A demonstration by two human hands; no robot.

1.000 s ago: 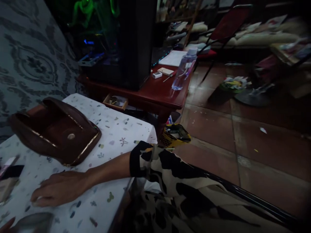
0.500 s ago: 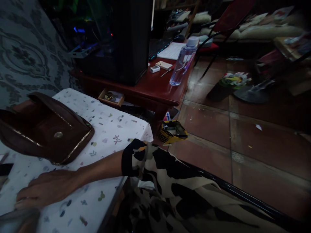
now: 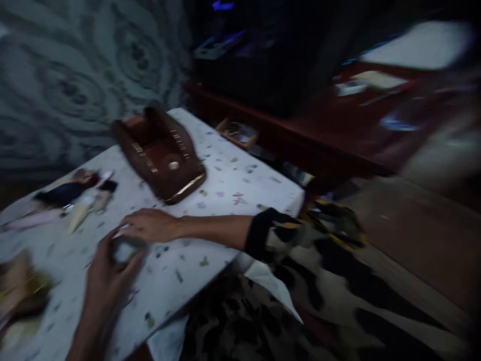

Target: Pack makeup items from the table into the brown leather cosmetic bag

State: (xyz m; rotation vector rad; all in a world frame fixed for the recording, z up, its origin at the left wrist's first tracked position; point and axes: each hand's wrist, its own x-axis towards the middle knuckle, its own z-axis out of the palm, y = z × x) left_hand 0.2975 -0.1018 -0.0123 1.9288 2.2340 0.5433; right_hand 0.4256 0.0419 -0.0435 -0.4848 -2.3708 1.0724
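Observation:
My left hand (image 3: 107,268) curls around a small round greyish object (image 3: 128,249) with a glassy look; blur hides its exact kind. Reaching across from the right, my right hand (image 3: 152,225) is closed at the far side of the same object, its fingertips partly hidden. Both hands are low over a white patterned tablecloth (image 3: 214,245). Just beyond them a brown leather handbag (image 3: 169,165) stands with its top open and a round metal snap on its front.
Blurred small items (image 3: 75,195) lie left of the bag, and a brown-yellow heap (image 3: 26,291) is near the left edge. A dark red desk (image 3: 319,130) with a small open drawer (image 3: 240,135) adjoins the table. A yellow-edged bag (image 3: 338,225) stands on the floor.
My view has swung left, so the table and handbag appear farther right. My left hand and the round object now show fully, where only a blurred edge showed before.

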